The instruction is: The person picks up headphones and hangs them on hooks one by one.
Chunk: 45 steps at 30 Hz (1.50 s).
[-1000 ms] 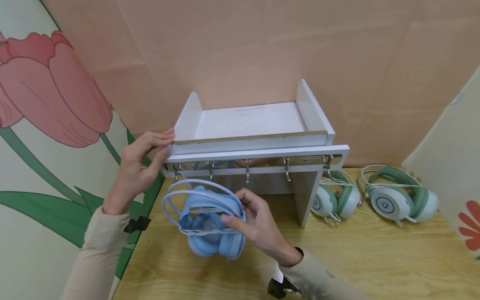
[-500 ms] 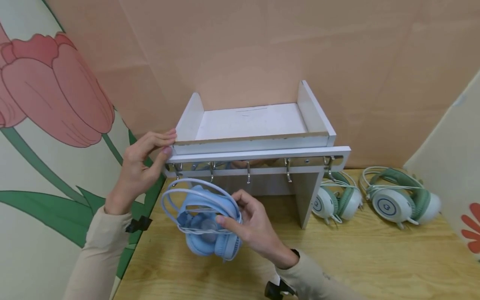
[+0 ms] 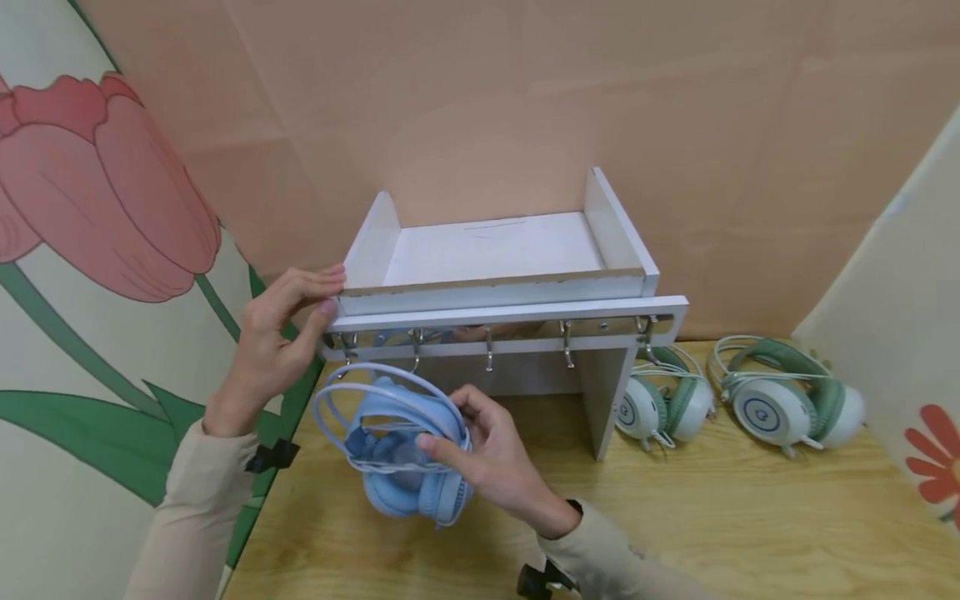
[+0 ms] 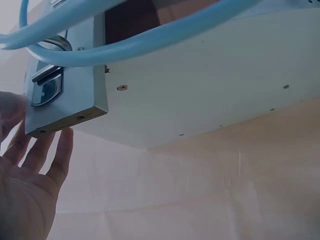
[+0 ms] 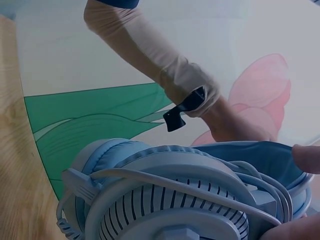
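Note:
My right hand [image 3: 498, 458] holds a pair of light blue headphones [image 3: 393, 497] by the headband side, thumb in front. They hang in the air above the table, ear cups down, their thin outer band loops [image 3: 375, 389] pointing up and left. These loops lie close to the leftmost hook [image 3: 345, 348] of a white shelf rack [image 3: 495, 292]; whether they touch it I cannot tell. At the rack's left front corner my left hand [image 3: 277, 333] grips the hook rail's end [image 4: 75, 107], thumb in front and fingers behind. The right wrist view shows a slotted ear cup [image 5: 170, 210] and coiled cable.
Several metal hooks line the rail, among them a middle hook [image 3: 489, 350]. Two white and green headphones stand right of the rack: nearer ones [image 3: 693, 408] and farther ones [image 3: 761, 410]. A wooden table [image 3: 675, 517] lies beneath, with a tulip-patterned wall [image 3: 75, 350] at left.
My right hand has shifted the blue headphones slightly left toward the rail's left end. My left hand keeps its place on the rack's corner. The head view has shifted a little.

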Each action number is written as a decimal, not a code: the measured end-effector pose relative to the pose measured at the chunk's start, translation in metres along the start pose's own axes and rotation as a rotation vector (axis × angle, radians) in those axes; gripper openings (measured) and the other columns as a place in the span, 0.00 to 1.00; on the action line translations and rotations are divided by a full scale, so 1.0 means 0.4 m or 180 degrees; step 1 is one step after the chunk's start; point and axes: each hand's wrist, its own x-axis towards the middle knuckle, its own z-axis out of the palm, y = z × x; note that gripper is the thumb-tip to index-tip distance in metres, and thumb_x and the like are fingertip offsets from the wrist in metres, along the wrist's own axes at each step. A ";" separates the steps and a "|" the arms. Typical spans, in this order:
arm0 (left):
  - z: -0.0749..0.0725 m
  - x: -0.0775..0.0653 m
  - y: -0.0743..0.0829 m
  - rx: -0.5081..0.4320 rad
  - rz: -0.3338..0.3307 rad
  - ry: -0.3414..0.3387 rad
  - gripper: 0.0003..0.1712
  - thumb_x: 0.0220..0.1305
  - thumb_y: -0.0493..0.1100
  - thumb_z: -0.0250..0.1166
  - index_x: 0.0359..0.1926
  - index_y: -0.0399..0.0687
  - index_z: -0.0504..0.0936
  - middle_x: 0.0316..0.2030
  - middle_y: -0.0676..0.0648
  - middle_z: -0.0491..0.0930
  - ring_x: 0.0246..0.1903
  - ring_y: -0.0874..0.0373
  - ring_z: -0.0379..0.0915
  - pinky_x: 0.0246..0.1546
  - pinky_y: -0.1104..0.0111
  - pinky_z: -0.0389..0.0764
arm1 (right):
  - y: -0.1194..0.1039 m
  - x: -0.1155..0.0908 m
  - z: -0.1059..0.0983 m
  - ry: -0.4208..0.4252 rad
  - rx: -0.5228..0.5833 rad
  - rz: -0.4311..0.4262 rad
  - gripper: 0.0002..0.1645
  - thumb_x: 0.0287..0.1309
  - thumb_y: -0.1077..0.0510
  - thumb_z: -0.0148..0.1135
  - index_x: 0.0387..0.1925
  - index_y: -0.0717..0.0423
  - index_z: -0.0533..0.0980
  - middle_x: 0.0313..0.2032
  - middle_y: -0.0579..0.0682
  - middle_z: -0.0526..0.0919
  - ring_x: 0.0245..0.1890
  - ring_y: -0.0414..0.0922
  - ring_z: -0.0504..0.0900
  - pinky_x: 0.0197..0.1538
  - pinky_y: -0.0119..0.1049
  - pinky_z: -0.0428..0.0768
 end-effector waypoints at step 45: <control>0.023 -0.004 -0.020 0.0022 0.0354 0.0359 0.11 0.69 0.29 0.69 0.50 0.30 0.90 0.51 0.33 0.89 0.58 0.48 0.86 0.66 0.66 0.84 | 0.031 0.020 0.010 -0.0106 0.0026 0.0120 0.17 0.70 0.63 0.70 0.51 0.67 0.74 0.48 0.59 0.82 0.49 0.43 0.87 0.55 0.38 0.91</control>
